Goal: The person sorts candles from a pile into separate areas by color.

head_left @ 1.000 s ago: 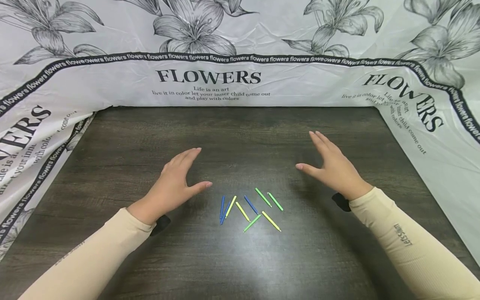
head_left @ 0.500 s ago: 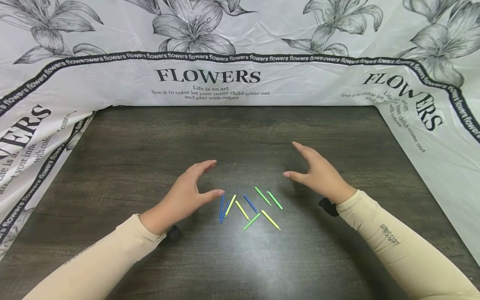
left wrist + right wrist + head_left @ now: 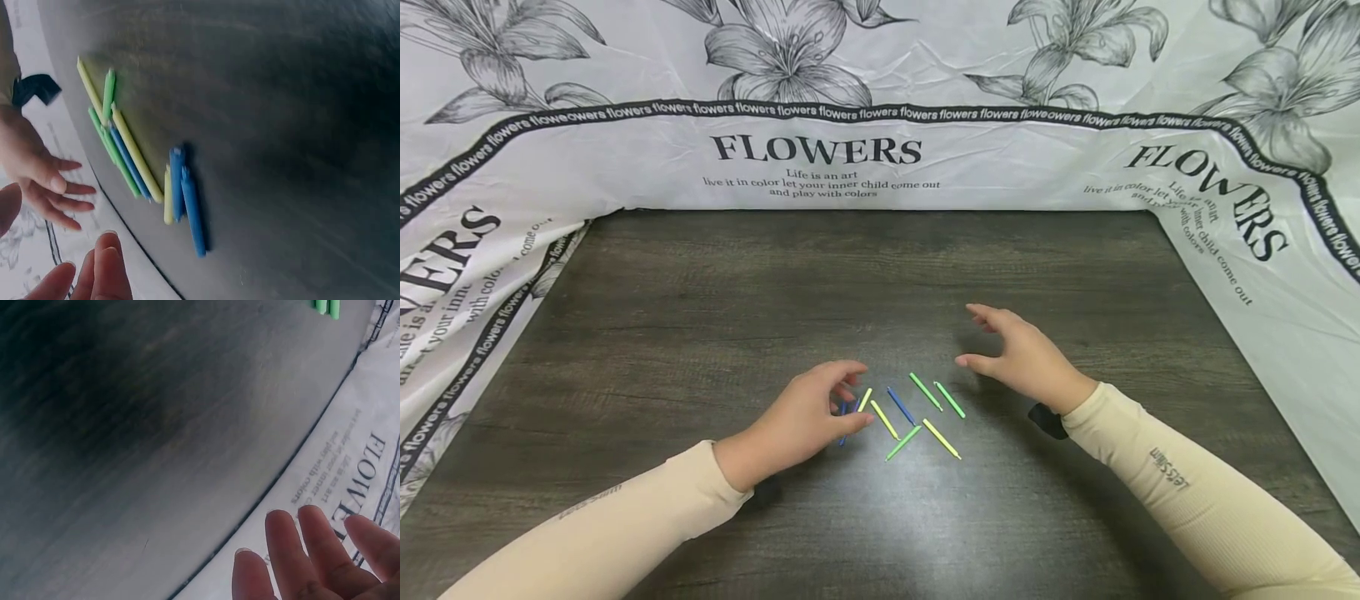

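Observation:
Several thin blue, yellow and green sticks lie scattered on the dark table. In the head view my left hand (image 3: pixel 797 421) hovers over the left end of the group, fingers bent with a gap to the thumb, holding nothing; it partly covers two blue sticks and a yellow stick (image 3: pixel 866 399). The left wrist view shows those two blue sticks side by side, one of them a blue stick (image 3: pixel 194 215). My right hand (image 3: pixel 1028 358) hangs right of the green stick (image 3: pixel 950 400), its fingers relaxed and touching nothing. Two green ends (image 3: pixel 335 307) show in the right wrist view.
A white cloth (image 3: pixel 1000 175) with printed flowers and lettering stands behind the dark table (image 3: pixel 775 275) and along both its sides. A black band is on each wrist, and pale sleeves cover both forearms.
My left hand has moved right and nearer the front edge, over the leftmost sticks, its fingers bending more. The right hand has come left toward the sticks. The sticks lie as before.

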The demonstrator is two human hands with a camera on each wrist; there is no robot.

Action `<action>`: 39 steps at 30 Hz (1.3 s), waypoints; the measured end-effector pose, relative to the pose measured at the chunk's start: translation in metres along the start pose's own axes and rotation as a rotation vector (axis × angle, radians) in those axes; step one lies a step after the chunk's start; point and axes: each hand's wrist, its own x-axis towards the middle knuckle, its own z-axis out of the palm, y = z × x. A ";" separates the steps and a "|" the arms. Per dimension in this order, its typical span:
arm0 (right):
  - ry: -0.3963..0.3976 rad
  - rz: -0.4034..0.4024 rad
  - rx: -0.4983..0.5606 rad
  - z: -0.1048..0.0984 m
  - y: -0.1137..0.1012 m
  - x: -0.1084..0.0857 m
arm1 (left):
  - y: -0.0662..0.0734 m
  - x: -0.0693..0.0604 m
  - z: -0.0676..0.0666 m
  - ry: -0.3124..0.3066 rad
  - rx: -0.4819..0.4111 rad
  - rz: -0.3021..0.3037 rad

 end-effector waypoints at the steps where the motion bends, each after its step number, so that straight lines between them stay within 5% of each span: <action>1: -0.005 0.001 -0.003 0.000 -0.001 0.000 | 0.001 0.000 0.002 -0.006 0.013 -0.003; 9: -0.032 0.008 -0.042 0.005 -0.005 0.000 | 0.007 -0.001 0.015 -0.041 0.087 -0.024; 24: -0.118 0.006 -0.007 0.010 -0.008 -0.001 | 0.009 0.000 0.034 -0.123 0.234 0.078; 39: -0.208 0.025 -0.002 0.018 -0.012 -0.003 | 0.008 0.004 0.046 -0.173 0.311 0.048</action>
